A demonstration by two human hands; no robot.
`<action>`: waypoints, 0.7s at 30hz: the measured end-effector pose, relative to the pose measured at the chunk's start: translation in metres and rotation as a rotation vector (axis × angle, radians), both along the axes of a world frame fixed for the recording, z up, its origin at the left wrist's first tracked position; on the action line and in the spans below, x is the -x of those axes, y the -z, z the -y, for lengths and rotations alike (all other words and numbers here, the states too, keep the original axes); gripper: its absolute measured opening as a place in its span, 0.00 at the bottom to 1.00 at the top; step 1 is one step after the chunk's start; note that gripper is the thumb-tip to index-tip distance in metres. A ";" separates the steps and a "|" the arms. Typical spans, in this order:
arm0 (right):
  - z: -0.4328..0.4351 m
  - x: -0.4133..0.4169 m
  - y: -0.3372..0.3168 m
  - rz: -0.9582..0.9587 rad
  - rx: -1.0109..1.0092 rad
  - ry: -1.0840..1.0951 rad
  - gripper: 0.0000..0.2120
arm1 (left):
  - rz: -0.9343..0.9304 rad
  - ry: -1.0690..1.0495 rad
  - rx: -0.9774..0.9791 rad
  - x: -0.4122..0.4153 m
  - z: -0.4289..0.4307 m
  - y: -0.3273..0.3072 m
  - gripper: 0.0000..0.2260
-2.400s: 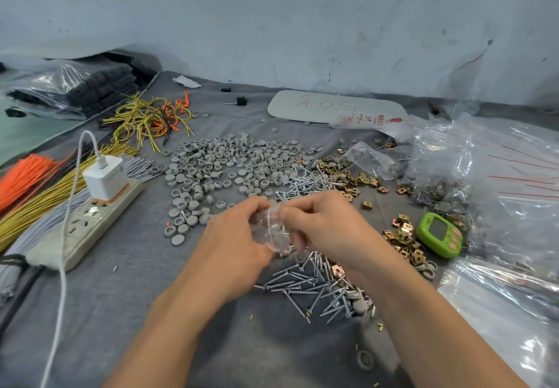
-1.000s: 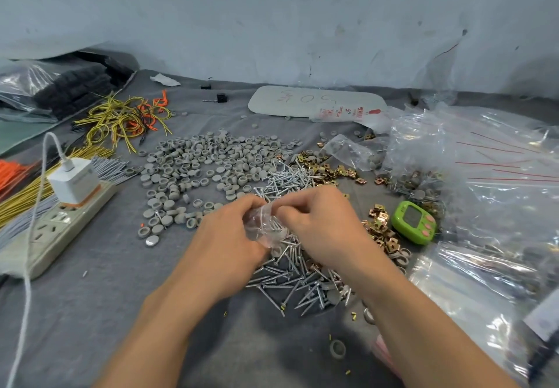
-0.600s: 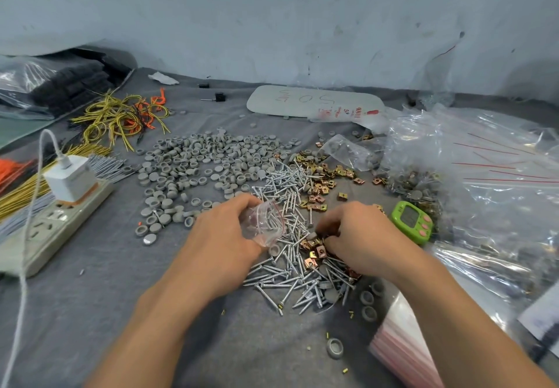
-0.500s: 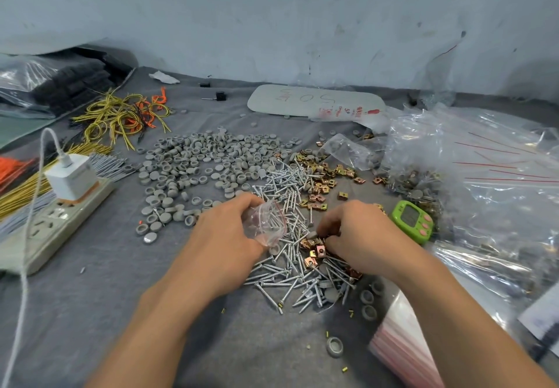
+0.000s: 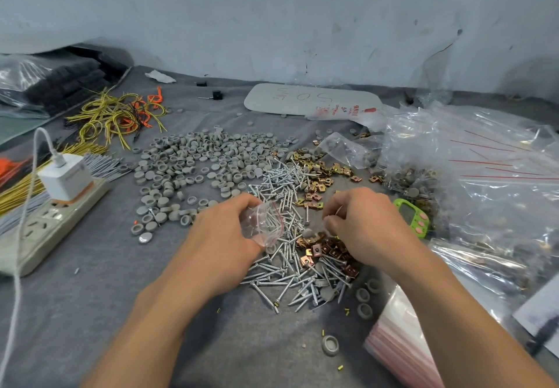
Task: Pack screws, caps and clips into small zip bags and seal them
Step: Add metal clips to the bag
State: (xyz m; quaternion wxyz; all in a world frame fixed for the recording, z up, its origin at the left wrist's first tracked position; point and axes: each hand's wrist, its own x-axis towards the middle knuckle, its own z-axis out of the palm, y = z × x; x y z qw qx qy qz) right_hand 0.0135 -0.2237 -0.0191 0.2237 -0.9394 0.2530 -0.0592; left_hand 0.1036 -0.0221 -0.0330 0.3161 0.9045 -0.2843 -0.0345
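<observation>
— Gripping bag (image 5: pixel 266 225) in left hand (image 5: pixel 225 236), over the screws (image 5: pixel 284 189), mouth open?
— Yes. Pinching what looks like one screw (image 5: pixel 338 211) in curled right hand (image 5: pixel 361 226), just beside. Keep mouth wide; drop point-first; avoid snagging it.

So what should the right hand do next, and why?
Probably carry whatever it pinches to the small zip bag and drop it in. The left hand holds that bag, screws already inside; the right hand hovers, fingers curled, over the clips, apart from the bag. Its pick is too small to tell.
</observation>
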 end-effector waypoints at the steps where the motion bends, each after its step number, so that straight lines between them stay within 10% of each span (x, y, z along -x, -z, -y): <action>1: 0.001 -0.001 0.001 0.002 -0.007 -0.004 0.10 | -0.002 0.002 -0.001 0.000 0.000 0.000 0.14; 14: -0.009 -0.002 -0.001 0.271 -0.745 -0.094 0.11 | -0.013 0.000 0.008 0.002 0.001 0.000 0.14; 21: -0.013 -0.003 0.002 0.187 -0.701 -0.126 0.13 | 0.004 -0.005 0.013 0.001 0.000 0.001 0.14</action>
